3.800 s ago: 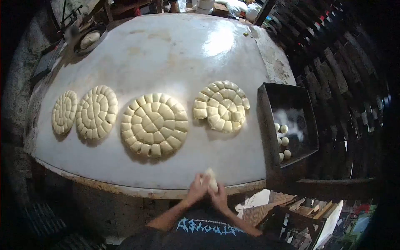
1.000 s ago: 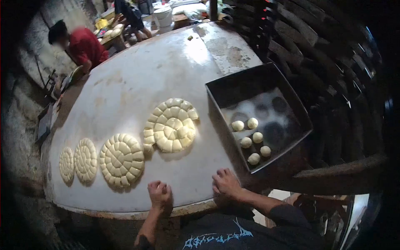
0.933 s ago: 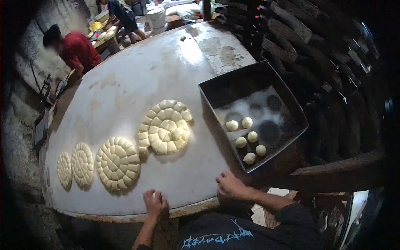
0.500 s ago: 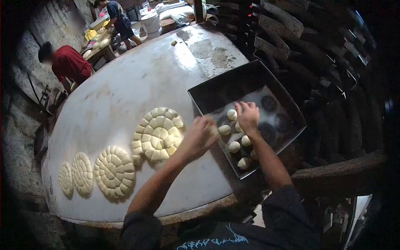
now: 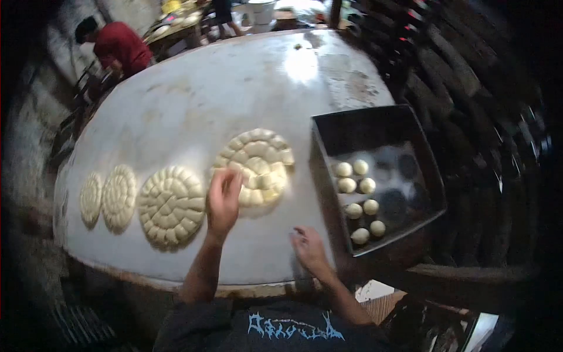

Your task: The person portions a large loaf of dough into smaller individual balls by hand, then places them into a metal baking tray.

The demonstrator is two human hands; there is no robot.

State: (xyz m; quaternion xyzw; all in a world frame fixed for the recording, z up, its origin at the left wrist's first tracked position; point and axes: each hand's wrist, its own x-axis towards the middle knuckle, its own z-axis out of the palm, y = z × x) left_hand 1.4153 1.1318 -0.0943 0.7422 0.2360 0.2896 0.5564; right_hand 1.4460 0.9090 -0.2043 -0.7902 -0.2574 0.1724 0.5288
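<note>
Hands have come back out of the dark square metal tray (image 5: 328, 126) at the right of the frame, where seven small round dough balls (image 5: 343, 169) now sit, up from five a moment ago. The left hand (image 5: 223, 196) reaches to the near edge of the fourth pale spiral of cut dough pieces (image 5: 261, 161), fingers loosely curled; I cannot tell if it holds a piece. The right hand (image 5: 309, 249) rests flat and open on the big round white table (image 5: 234, 82). Four dough spirals lie in a row.
</note>
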